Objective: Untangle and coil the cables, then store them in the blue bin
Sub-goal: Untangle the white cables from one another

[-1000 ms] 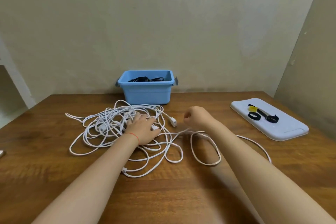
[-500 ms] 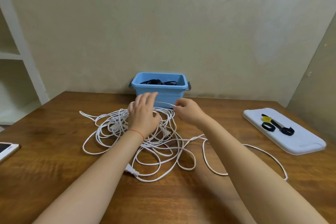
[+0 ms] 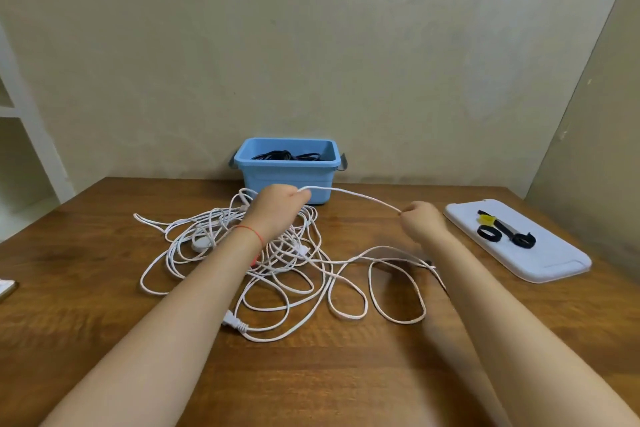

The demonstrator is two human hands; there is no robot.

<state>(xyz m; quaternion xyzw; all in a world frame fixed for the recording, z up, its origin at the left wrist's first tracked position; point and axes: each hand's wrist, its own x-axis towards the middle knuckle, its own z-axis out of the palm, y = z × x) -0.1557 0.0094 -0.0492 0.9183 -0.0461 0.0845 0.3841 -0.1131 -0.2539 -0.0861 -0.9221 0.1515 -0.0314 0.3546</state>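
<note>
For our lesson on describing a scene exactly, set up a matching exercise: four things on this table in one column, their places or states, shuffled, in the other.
Things
1. white cable
2. blue bin
3. black straps
4. white plug

Places or states
A. on the white tray
B. lying on the table by the left forearm
C. stretched between both hands
D. holds black cables

Pairs: 1-C, 2-D, 3-A, 4-B

We see the bin (image 3: 287,180) at the back of the surface (image 3: 346,374), against the wall, with dark cables (image 3: 287,156) in it. Before the bin lies the tangled cable (image 3: 277,274), and both hands (image 3: 277,208) (image 3: 420,222) hold one strand of it up just before the bin. Right of the bin lies a tray (image 3: 540,263) with straps (image 3: 502,234) on it; far left of the bin, a phone (image 3: 5,288) sits at the edge.
</note>
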